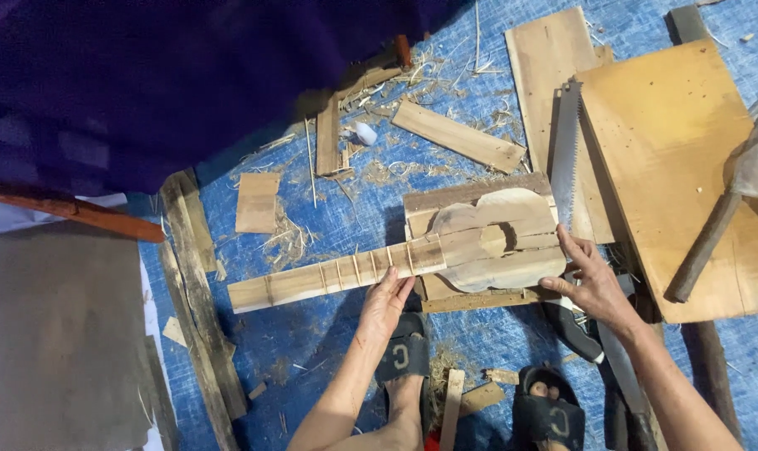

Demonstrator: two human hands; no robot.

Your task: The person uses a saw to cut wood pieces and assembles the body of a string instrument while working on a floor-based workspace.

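A small wooden guitar lies across the blue tarp: its fretted neck (pixel 329 278) runs left and its rounded body (pixel 500 238) rests on a wooden board (pixel 462 194). My left hand (pixel 384 302) is open, fingertips touching the neck's near edge close to where it meets the body. My right hand (pixel 590 282) is spread open against the body's right edge. Neither hand grips anything.
A handsaw (pixel 565 150) lies right of the guitar beside a large plywood sheet (pixel 680 159). Planks (pixel 197 284), offcuts (pixel 458 134) and shavings litter the tarp. A machete-like blade (pixel 617 359) lies under my right forearm. My sandalled feet (pixel 404 359) are near the bottom edge.
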